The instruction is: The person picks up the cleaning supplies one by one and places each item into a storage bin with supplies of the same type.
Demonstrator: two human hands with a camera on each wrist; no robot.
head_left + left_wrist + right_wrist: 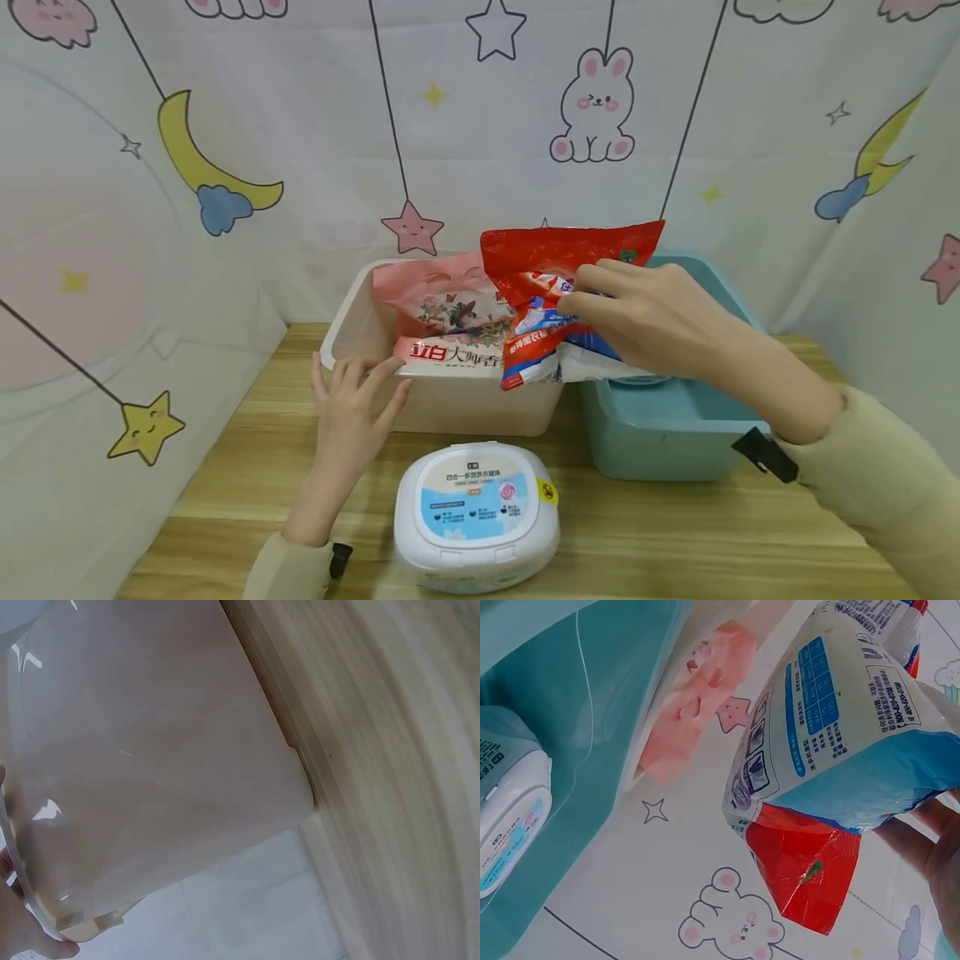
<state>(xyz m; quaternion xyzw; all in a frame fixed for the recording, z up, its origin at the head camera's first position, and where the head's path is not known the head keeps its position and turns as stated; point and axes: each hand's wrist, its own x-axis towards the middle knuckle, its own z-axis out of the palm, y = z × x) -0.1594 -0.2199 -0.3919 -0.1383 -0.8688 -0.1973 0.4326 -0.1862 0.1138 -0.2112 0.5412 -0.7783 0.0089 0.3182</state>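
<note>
My right hand [648,312] grips a red, blue and white bag of laundry detergent [536,329], held up over the gap between two bins. In the right wrist view the bag's printed back [832,727] faces the camera. At the left front corner of the white bin [480,404], my left hand [351,408] holds the rim, fingers over the edge and thumb on the outside. Inside that bin lies a pink detergent bag [442,312], partly covered by the red bag. My right fingertips are partly hidden against the bag.
A teal bin [660,454] stands to the right of the white one. Within it, the right wrist view shows a white-lidded tub [514,817]. Another white tub [476,517] with a blue label sits on the wooden table [637,533] in front. A patterned cloth hangs behind.
</note>
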